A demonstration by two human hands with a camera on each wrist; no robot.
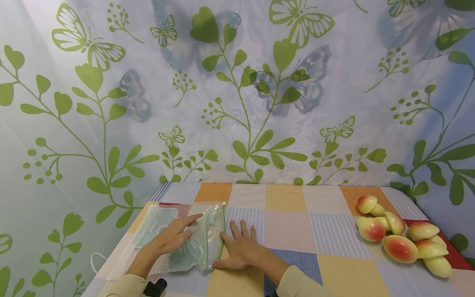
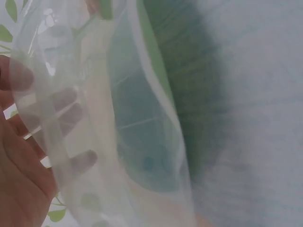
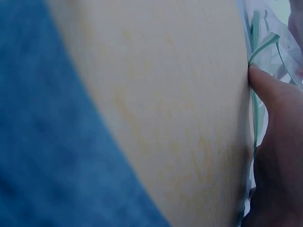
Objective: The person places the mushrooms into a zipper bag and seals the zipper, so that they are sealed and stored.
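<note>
1. The clear zip bag [image 1: 185, 251] lay on the left of the patterned desk [image 1: 285, 233], mouth toward the right hand [image 1: 241, 249], body running left.
2. Its green zip strips [image 1: 205, 243] ran roughly near-to-far, bowed apart midway: there was the gap!
3. Right hand nearer that mouth, fingers spread wide, thumb touching the near corner.
4. Left hand [image 1: 170, 237] reached over the bag's body, index finger straight toward the strips, fingers extended, nothing gripped.
5. Far right, well apart: yellow-and-red mushroom-shaped pieces [image 1: 400, 249], clustered together.
</note>
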